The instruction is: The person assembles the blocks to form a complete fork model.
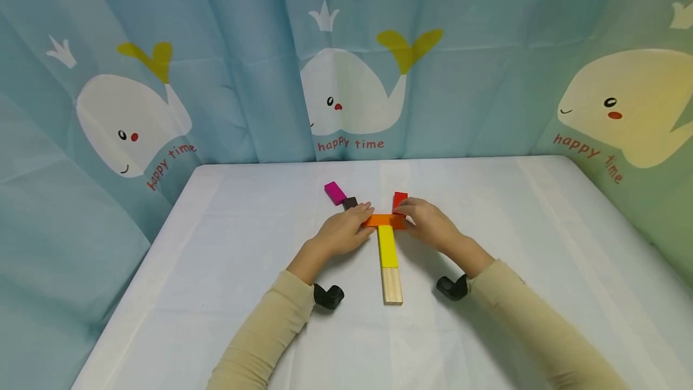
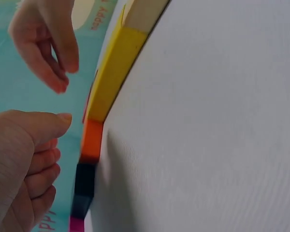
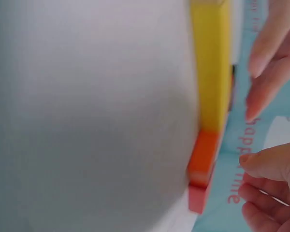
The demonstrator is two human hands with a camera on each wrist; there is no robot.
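Note:
Flat coloured blocks lie joined in a figure on the table. An orange block (image 1: 383, 220) forms the crossbar, with a yellow block (image 1: 387, 247) below it and a plain wooden block (image 1: 392, 286) at the bottom. A black block (image 1: 351, 203) and a magenta block (image 1: 335, 193) slant off the orange one's left end; a red block (image 1: 400, 198) rises from its right end. My left hand (image 1: 343, 231) is at the left end, holding nothing, thumb extended and fingers loosely bent. My right hand (image 1: 433, 226) is beside the right end, also holding nothing, fingers relaxed.
The figure lies on a white tablecloth (image 1: 227, 269). Behind and at both sides hangs a blue curtain (image 1: 243, 47) printed with whales. A black wrist mount (image 1: 329, 297) sticks out at the left sleeve, and another black mount (image 1: 452, 287) at the right.

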